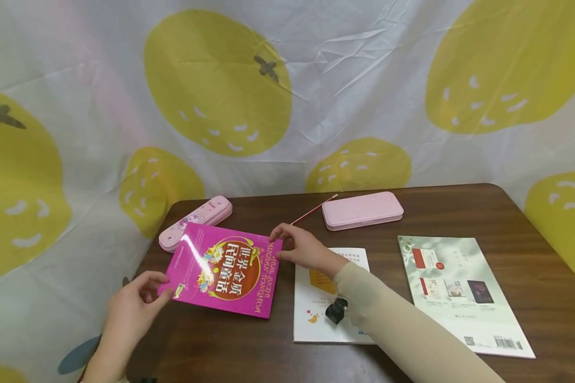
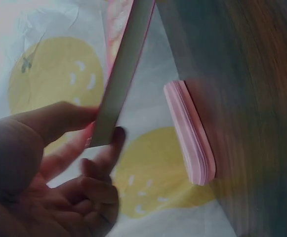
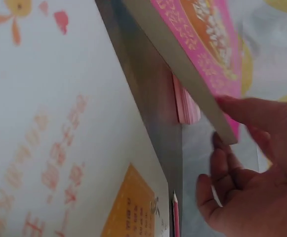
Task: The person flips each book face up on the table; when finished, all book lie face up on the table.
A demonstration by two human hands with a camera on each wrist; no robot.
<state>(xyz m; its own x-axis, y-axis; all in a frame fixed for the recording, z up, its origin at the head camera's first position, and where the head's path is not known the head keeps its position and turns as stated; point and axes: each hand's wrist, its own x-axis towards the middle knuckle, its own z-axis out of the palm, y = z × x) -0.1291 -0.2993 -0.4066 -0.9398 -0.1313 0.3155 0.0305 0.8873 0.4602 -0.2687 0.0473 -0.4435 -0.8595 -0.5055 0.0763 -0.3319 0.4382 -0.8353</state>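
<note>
Both hands hold a magenta book (image 1: 196,266) with a round orange title panel and flowers on its cover. My left hand (image 1: 136,306) pinches its near-left corner, thumb on one face and fingers on the other, as the left wrist view shows. At the far-right corner my right hand (image 1: 309,247) pinches it the same way. In both wrist views the book's page edges (image 2: 121,74) are turned to the camera, and it is raised over the table. Behind it, a pink pencil case (image 1: 215,213) with a cartoon print is partly covered in the head view.
A white book (image 1: 311,324) lies beneath my right forearm. Further right lies a pale green book (image 1: 465,298), back cover up. At the back are a pink case (image 1: 364,210) and a thin red pencil (image 1: 311,211). A fruit-print curtain (image 1: 287,106) hangs behind the brown table (image 1: 211,340).
</note>
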